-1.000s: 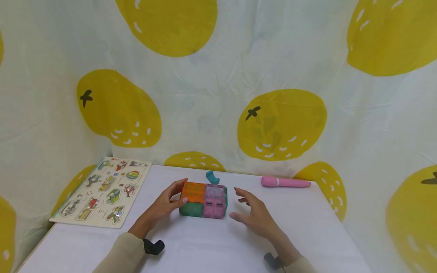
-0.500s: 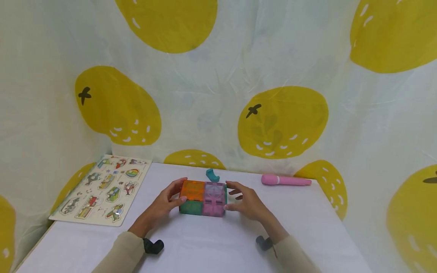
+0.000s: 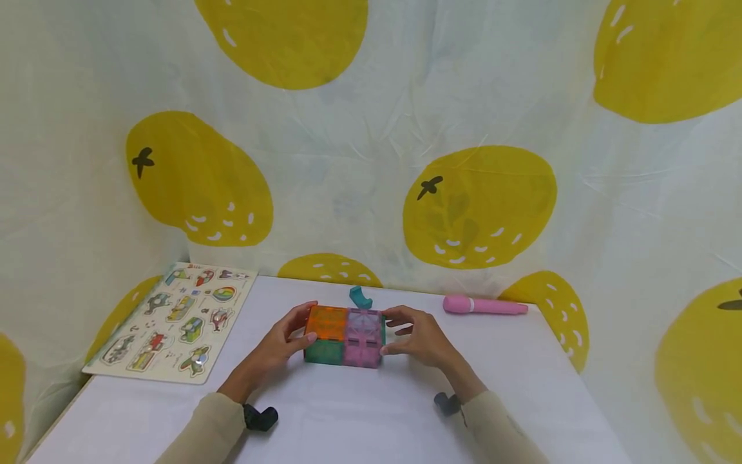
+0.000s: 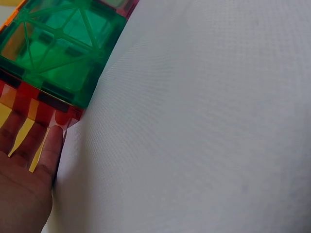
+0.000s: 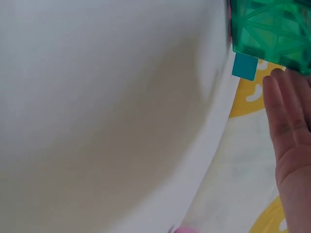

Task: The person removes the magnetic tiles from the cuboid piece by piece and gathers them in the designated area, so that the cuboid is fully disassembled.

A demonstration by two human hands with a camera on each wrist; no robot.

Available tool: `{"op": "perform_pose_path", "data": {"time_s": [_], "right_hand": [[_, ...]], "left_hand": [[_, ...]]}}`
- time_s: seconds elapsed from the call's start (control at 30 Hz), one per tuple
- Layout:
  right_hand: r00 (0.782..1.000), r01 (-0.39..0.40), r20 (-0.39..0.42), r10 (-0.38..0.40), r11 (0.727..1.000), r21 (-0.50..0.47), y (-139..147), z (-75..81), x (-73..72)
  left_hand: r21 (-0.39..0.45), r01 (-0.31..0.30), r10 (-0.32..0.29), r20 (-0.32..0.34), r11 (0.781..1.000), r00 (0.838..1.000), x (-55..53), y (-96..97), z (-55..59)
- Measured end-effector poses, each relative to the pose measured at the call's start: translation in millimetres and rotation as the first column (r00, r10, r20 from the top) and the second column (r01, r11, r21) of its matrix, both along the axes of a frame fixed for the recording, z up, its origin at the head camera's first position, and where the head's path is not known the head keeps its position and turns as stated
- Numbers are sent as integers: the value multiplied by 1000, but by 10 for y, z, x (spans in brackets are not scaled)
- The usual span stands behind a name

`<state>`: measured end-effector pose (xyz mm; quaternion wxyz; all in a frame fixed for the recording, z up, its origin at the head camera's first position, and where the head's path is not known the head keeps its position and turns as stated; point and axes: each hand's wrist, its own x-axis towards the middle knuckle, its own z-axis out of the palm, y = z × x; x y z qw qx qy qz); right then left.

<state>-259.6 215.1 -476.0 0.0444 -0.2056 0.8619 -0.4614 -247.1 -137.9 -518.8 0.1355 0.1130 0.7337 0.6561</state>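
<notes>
A low box of see-through magnetic tiles (image 3: 364, 338) stands on the white table, with orange and purple on top and green and pink in front. My left hand (image 3: 278, 348) grips its left end, thumb at the front edge and fingers toward the back. In the left wrist view those fingers lie against a red end tile (image 4: 39, 99), beside the green front tile (image 4: 60, 48). My right hand (image 3: 422, 338) holds the right end between thumb and fingers. The right wrist view has its fingertips at the lower edge of a green end tile (image 5: 269, 29).
Just behind the box lies a curved teal piece (image 3: 361, 298). A pink stick with a thick rounded end (image 3: 485, 306) rests at the back right. On the left is a wooden picture puzzle board (image 3: 174, 322). A lemon-print curtain (image 3: 348, 161) hangs along the table's back edge.
My right hand has moved left from beside the box and closed onto its right end. The left hand and the box have stayed in place.
</notes>
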Motion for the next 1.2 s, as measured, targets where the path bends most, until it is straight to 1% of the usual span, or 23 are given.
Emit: {"op": "perform_pose_path", "data": {"time_s": [0.17,0.37,0.43,0.53,0.6,0.67,0.83,0.93,0.97,1.03,1.1,1.13,1.2], "right_hand": [[999,30,40,-28,998,-55,74,-71,15],[995,16,103,-3,992,-123,222,-124,10],[991,7,134,17,984,-177,282,-140,0],[983,28,185,21,965,-259,374,-159,-36],[979,51,203,9,956,-288,438,-173,-81],[976,83,218,-18,952,-293,501,-191,-141],[972,106,231,-39,954,-282,658,-246,-289],[970,100,241,-31,956,-277,724,-255,-338],[972,92,234,-29,961,-262,742,-254,-348],[977,85,208,-44,978,-193,763,-242,-357],[985,70,162,-54,993,-91,777,-224,-363],[988,69,138,-64,997,-34,782,-217,-367],[992,71,105,-76,996,51,782,-196,-369]], "left_hand": [[-1,3,-3,-1,1000,1000,0,4,7],[-16,-9,9,-6,1000,1000,-1,-24,6],[-14,-10,10,-8,1000,1000,-2,-32,7],[-6,-6,6,-10,1000,1000,-5,-38,8],[-3,-6,6,-8,1000,1000,-6,-38,11],[-3,-8,8,-5,1000,1000,-5,-37,14],[7,-8,8,10,1000,1000,-3,-18,14],[6,-7,7,18,1000,1000,-6,-5,4],[3,-8,8,20,1000,1000,-6,-2,-1],[1,-9,9,21,1000,1000,-7,0,-10],[2,-10,10,19,1000,1000,-5,-3,-17],[5,-10,9,18,1000,1000,-4,-5,-19],[8,-6,6,12,1000,1000,-1,-9,-21]]}}
